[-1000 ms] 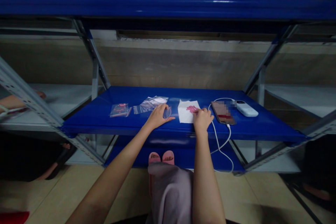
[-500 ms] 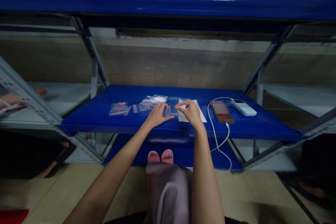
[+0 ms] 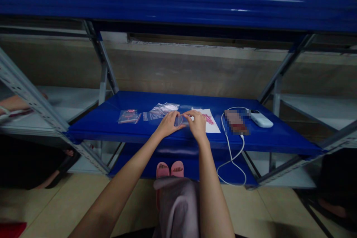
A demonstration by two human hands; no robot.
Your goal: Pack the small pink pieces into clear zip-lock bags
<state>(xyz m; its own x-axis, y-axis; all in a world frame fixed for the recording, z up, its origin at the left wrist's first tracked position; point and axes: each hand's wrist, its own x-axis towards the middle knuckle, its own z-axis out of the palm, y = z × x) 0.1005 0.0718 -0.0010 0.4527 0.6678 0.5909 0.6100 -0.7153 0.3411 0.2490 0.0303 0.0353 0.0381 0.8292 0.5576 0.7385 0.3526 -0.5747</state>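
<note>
My left hand [image 3: 167, 125] rests on the blue shelf and pinches a small clear oval plastic piece [image 3: 178, 121] at its fingertips. My right hand [image 3: 196, 125] comes in from the other side, its fingertips closed on the same piece's right edge. Just right of my right hand lies a white paper sheet [image 3: 208, 119] with small pink pieces on it. To the left are a crumpled clear plastic bag [image 3: 161, 111] and a small clear bag with red contents [image 3: 129, 116].
A phone with a blurred screen [image 3: 236, 122] lies on the blue steel shelf [image 3: 95, 134], wired by a white cable [image 3: 230, 156] to a white power bank [image 3: 260, 119]. Another person's forearm [image 3: 13, 104] rests beyond the left upright. Pink sandals stand below.
My right hand has moved left off the paper sheet and now meets the clear piece. The pink pieces on the paper show uncovered. My left hand has stayed nearly still.
</note>
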